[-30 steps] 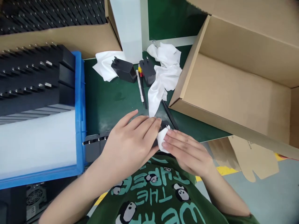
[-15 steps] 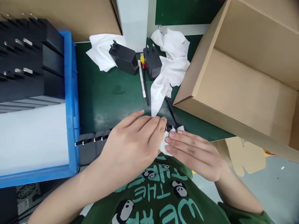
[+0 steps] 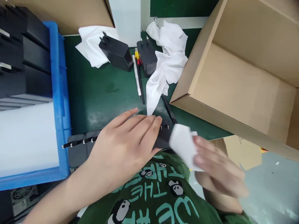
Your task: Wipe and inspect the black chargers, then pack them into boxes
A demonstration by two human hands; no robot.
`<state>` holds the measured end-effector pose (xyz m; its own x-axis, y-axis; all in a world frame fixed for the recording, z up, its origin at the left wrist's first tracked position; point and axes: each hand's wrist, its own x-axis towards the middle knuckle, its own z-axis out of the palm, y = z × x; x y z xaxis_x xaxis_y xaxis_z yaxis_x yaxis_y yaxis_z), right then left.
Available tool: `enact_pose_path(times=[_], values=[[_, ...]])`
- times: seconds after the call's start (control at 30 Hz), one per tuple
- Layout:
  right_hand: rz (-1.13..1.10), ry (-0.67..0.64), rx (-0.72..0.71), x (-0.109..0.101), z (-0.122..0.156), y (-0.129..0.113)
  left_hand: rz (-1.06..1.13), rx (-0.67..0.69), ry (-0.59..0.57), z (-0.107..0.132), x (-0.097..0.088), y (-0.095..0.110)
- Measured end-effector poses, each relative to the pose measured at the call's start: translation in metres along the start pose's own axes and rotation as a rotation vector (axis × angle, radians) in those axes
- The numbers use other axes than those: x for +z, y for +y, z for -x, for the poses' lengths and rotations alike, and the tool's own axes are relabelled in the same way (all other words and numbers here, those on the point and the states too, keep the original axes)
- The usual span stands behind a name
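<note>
Along the table's front edge runs a row of black power adapters, prongs up; one adapter [image 3: 78, 155] shows left of my left hand [image 3: 126, 140]. That hand curves over the row, fingers on the far side and thumb on the near side, covering the middle. Beyond its fingertips, the right-end adapter [image 3: 164, 135] shows its metal prongs. My right hand [image 3: 219, 165], blurred by motion, holds a folded white cloth [image 3: 183, 144] between its fingers, just right of that adapter. Black tweezers [image 3: 169, 109] lie behind the row, partly under crumpled white cloth [image 3: 161, 74].
A blue crate [image 3: 61, 109] with stacked black adapters stands at left. An open cardboard box [image 3: 245, 93] fills the right. At the back lie a standing adapter [image 3: 147, 59], a tipped adapter [image 3: 116, 53], a white pen-like tool [image 3: 136, 74] and another white cloth [image 3: 90, 46].
My right hand has pulled away to the right with the folded white cloth, uncovering the right-end adapter. My left hand stays on the row. The whole view has shifted slightly.
</note>
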<state>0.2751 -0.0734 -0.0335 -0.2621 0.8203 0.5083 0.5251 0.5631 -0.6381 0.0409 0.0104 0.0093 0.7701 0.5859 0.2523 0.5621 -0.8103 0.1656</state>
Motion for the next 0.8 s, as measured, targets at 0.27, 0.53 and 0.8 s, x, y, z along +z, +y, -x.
enact_pose_path(times=[0.27,0.53,0.8], values=[[0.121,-0.274,-0.274,0.011,-0.033,0.006,0.008,-0.002,0.004,-0.002,0.001,-0.001],[0.078,-0.306,-0.418,0.017,-0.047,0.013,-0.012,-0.018,0.06,-0.001,0.001,-0.001],[0.087,-0.295,-0.389,0.016,-0.051,0.009,-0.009,0.001,0.082,-0.003,0.004,0.0]])
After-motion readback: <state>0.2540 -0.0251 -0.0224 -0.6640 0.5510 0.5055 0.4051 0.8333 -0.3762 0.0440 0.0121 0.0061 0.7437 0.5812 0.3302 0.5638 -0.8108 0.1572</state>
